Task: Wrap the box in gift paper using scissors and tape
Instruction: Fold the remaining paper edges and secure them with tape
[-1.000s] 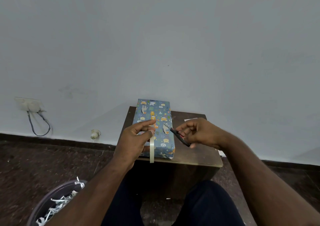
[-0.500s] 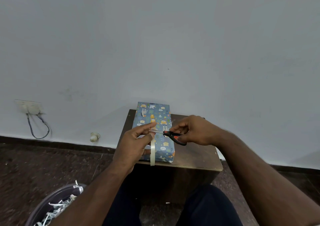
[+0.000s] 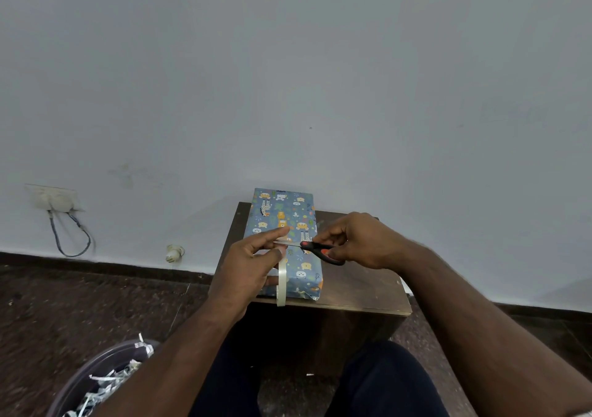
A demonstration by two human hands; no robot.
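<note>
A box [image 3: 282,215] wrapped in blue paper with animal prints lies on a small brown table [image 3: 358,285]. My left hand [image 3: 246,269] hovers over the box's near left part and pinches a tape roll [image 3: 281,283], seen edge-on, with a short strip pulled out between thumb and forefinger. My right hand [image 3: 358,240] holds black and red scissors [image 3: 315,249]. Their blades point left and reach the pulled strip of tape between my left fingers.
The table stands against a pale wall. A purple bin [image 3: 96,381] with shredded paper sits on the dark floor at lower left. A wall socket with a cable [image 3: 69,234] and a small white fitting [image 3: 174,252] are at the left. My legs are below the table.
My right hand swung the scissors from pointing away to pointing left, bringing the blades up to the tape strip. My left hand kept its hold on the tape roll.
</note>
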